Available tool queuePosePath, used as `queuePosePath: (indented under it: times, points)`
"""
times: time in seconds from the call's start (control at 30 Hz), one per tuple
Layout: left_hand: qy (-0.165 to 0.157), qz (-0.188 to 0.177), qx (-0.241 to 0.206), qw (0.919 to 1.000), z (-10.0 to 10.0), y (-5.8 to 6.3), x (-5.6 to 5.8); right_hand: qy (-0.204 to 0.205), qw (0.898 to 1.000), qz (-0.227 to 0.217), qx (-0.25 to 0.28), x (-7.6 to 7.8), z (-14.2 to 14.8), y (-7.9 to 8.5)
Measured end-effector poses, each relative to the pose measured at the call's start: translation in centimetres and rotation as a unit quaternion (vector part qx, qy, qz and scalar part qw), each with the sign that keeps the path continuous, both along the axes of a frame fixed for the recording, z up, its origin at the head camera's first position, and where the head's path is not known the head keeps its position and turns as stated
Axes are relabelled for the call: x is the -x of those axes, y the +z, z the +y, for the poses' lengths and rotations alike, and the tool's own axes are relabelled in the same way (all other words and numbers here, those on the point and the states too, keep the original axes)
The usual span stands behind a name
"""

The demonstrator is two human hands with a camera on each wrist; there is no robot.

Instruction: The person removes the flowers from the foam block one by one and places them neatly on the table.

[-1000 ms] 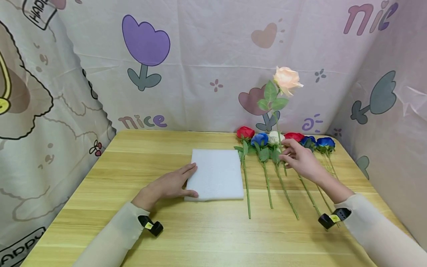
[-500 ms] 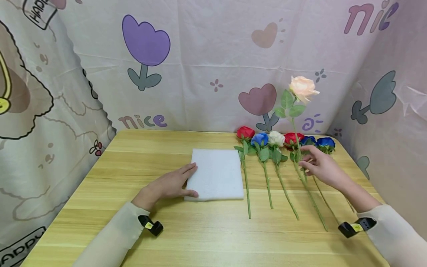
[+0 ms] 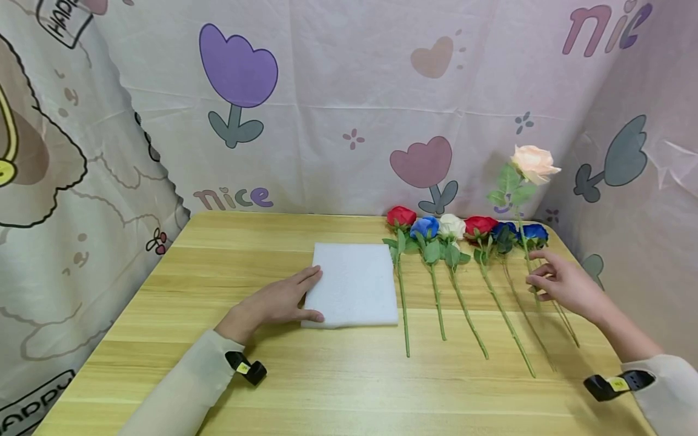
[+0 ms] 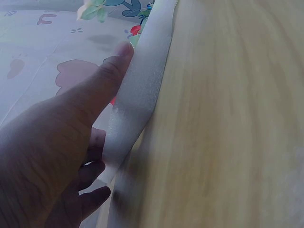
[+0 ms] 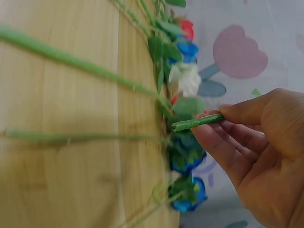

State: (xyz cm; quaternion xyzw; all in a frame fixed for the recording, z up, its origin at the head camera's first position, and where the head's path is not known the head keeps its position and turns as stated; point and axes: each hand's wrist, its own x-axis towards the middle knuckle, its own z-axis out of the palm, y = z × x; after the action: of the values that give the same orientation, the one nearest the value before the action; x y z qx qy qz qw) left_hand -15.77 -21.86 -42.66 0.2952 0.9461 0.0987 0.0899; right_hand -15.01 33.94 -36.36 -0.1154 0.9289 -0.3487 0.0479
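Note:
My right hand (image 3: 569, 284) pinches the green stem of a peach artificial rose (image 3: 534, 164) between thumb and fingers. The rose stands upright over the right side of the table, its cut stem end (image 5: 183, 125) showing below my thumb in the right wrist view. My left hand (image 3: 280, 301) rests on the left edge of a white foam block (image 3: 354, 284), thumb and fingers spread along it. In the left wrist view the thumb (image 4: 114, 66) lies against the foam's side (image 4: 142, 80).
Several artificial roses lie in a row right of the foam: a red rose (image 3: 401, 217), a blue rose (image 3: 424, 227), a white rose (image 3: 451, 226), another red rose (image 3: 480, 226) and two dark blue ones. Behind the wooden table (image 3: 218, 260) hangs a printed cloth (image 3: 327, 72).
My right hand has carried the peach rose to the right and lower, from over the white rose to over the rightmost blue rose. The left hand and the foam block have stayed put.

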Motion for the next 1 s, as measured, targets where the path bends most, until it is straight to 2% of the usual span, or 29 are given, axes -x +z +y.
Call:
queuePosePath:
  times: [0.5,1.0]
  points:
    - [-0.001,0.005,0.006,1.0,-0.1,-0.3,0.1,-0.02,0.999,-0.047,0.002,-1.6,6.2,-1.8]
    - [0.006,-0.008,0.0,0.9999,0.1,0.3,-0.4,-0.068,0.993,-0.07,-0.07,-2.1,9.5,-3.4]
